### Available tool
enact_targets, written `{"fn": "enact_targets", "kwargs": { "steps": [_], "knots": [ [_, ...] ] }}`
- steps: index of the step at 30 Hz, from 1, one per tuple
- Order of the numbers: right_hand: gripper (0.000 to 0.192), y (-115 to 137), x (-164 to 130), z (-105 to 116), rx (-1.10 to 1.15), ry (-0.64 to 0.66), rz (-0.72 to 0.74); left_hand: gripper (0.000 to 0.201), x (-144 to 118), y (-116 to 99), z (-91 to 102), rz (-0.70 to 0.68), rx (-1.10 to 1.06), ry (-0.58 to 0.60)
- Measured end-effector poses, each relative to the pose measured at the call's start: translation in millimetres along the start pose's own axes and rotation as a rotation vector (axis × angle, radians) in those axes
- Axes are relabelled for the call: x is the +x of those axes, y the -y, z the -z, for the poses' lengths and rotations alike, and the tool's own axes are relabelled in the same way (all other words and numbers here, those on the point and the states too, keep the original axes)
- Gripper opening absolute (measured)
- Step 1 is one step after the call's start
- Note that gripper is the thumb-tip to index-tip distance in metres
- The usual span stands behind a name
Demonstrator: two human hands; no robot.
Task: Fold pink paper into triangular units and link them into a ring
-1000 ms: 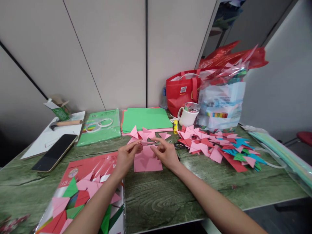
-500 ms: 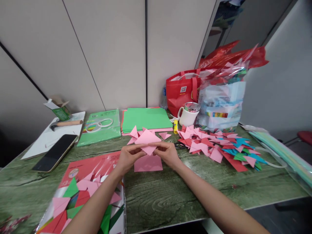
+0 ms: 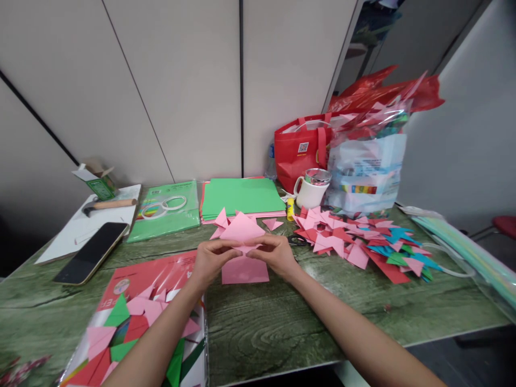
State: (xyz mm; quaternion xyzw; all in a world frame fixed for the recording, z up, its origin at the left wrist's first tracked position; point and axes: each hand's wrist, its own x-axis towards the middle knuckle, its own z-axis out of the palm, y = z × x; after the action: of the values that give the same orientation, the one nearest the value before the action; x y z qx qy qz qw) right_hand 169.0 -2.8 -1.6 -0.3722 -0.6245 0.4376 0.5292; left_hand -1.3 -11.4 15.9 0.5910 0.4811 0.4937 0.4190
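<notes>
Near the middle of the green table [image 3: 282,333], both hands are up off the top and pinch one pink folded paper [image 3: 241,230] between them. The left hand [image 3: 212,260] has its fingers curled shut on the paper's left side. The right hand [image 3: 274,255] nips the right side the same way. Under the hands, a flat pink square [image 3: 244,271] lies on the table. A heap of folded paper shapes [image 3: 363,244] sits toward the right edge, and a stack of green sheets [image 3: 242,197] sits by the back edge. The paper looks thin and only half folded. If one hand pulls harder, the fold could slip crooked or the paper could tear. A loose pinch could let it drop onto the square.
</notes>
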Motion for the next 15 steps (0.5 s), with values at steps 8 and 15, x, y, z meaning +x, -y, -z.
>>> {"fn": "enact_targets", "kwargs": {
  "steps": [8,15],
  "knots": [
    [0.013,-6.6,-0.3,-3.0,0.074,-0.072,-0.058,0.014,-2.6,-0.4,-6.5,0.040,-0.051,-0.003],
    [0.013,-1.8,-2.1,-7.7,0.154,-0.066,-0.100,0.011,-4.4,-1.0,-9.8,0.071,-0.071,-0.048]
  ]
}}
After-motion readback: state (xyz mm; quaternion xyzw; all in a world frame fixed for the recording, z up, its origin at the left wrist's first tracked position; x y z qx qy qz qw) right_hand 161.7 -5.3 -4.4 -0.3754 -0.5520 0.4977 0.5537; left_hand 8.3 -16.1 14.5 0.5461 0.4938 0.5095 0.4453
